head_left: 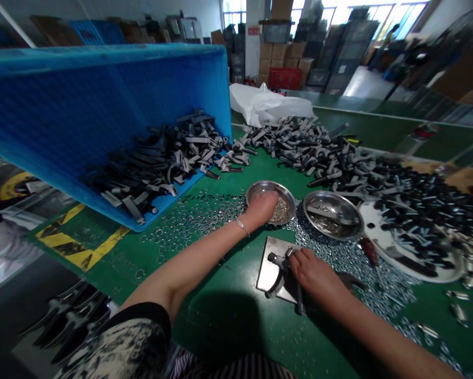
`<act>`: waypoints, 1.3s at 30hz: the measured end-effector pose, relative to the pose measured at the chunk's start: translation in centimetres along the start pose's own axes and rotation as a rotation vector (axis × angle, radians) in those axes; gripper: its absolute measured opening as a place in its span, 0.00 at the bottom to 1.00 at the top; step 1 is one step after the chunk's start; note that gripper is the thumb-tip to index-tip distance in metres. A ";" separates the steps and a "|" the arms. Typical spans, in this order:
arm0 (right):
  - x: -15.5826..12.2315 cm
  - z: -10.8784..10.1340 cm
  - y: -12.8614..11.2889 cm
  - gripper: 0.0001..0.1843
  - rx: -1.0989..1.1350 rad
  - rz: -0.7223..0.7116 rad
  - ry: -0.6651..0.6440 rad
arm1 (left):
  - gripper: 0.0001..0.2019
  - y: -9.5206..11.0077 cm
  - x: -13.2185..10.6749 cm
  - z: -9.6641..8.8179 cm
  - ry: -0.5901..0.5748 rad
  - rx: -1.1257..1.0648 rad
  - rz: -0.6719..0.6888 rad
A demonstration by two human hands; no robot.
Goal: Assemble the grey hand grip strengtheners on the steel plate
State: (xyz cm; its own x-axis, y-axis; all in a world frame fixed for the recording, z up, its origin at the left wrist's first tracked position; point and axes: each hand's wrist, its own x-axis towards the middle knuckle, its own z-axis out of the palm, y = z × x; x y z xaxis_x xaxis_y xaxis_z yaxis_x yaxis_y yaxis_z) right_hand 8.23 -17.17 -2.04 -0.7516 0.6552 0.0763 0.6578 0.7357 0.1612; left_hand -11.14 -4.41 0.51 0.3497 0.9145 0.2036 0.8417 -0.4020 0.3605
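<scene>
My left hand [262,206] reaches into a round steel bowl [287,202] of tiny metal pieces. Its fingers are bent together, with the tips hidden among the pieces. On a square metal plate [266,263], my right hand [313,272] has its fingers closed around a grey-and-black handled metal part, whose curved, ridged piece [276,283] sticks out to the left. A small silver cylinder [289,252] shows at the fingertips. A second steel bowl [353,231], with a metal strip lying across it, stands right of the first.
A large blue crate [102,105] lies on its side at left, holding many grey-black parts [197,142]. More parts are heaped behind the bowls [295,139]. Loose rings [177,226] cover the green table. A white tray [373,223], black-knobbed bolts and a red-handled screwdriver [368,251] are at right.
</scene>
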 end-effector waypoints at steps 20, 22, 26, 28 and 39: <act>-4.2 0.4 0.6 0.17 1.341 0.821 0.141 | 0.09 4.0 -12.8 3.4 -0.005 -0.321 0.089; -4.5 0.2 0.5 0.19 1.447 0.847 0.119 | 0.09 4.6 -12.4 3.6 -0.034 -0.254 0.158; -5.2 0.8 0.0 0.19 1.512 0.883 0.132 | 0.11 5.4 -11.7 4.2 -0.073 -0.081 0.232; -5.7 1.3 -0.2 0.19 1.519 0.892 0.166 | 0.12 5.5 -11.6 4.4 -0.080 -0.014 0.257; -6.4 0.3 -1.4 0.16 1.590 0.941 0.283 | 0.11 5.6 -11.8 5.4 -0.067 0.147 0.375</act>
State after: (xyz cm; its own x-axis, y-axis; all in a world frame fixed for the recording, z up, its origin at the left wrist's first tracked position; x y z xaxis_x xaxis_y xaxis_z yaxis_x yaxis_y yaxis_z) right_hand 12.17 -22.35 -3.01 -0.0363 0.9676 -0.2500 0.1074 -0.2450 -0.9636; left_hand -8.35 -17.14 -4.81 0.6653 0.7089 0.2343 0.6991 -0.7016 0.1375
